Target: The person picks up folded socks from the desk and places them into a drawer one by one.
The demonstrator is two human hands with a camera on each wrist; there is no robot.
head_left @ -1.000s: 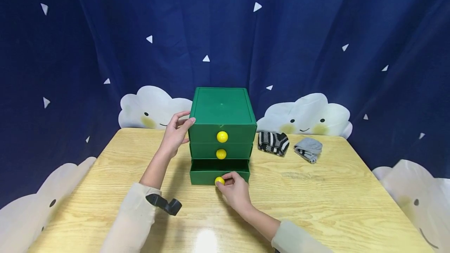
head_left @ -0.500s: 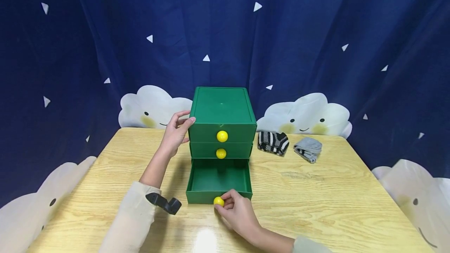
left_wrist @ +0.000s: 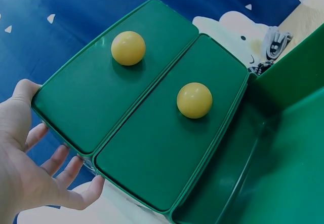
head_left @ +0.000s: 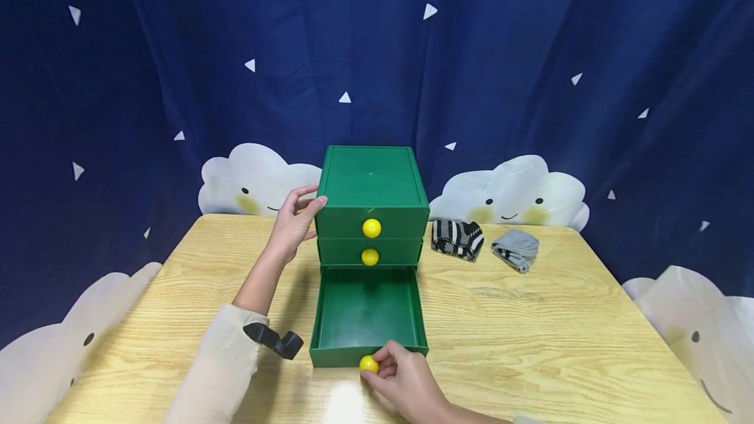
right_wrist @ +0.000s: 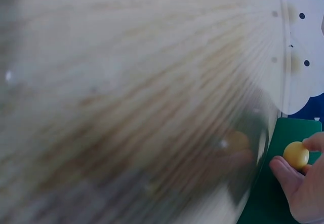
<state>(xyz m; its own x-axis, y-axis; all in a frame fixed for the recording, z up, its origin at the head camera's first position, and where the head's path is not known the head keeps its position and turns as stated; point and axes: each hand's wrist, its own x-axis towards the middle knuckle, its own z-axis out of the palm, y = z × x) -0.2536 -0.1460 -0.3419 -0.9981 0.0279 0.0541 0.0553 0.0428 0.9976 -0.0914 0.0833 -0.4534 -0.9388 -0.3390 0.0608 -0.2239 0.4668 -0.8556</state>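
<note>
"What do you get on the drawers?"

"On my feed, the bottom drawer of the green cabinet is pulled well out, its floor visible between the side walls. The top drawer and middle drawer are closed; I can't tell what they hold."

"And the hands?"

"I see the right hand pinching the bottom drawer's yellow knob. The left hand is spread, thumb on the cabinet's upper front corner, fingers against its side."

"Room to move?"

"I have bench surface either side of the drawer, out to both edges. A patterned cloth lies just right of the cabinet, a grey cloth farther right."
</note>
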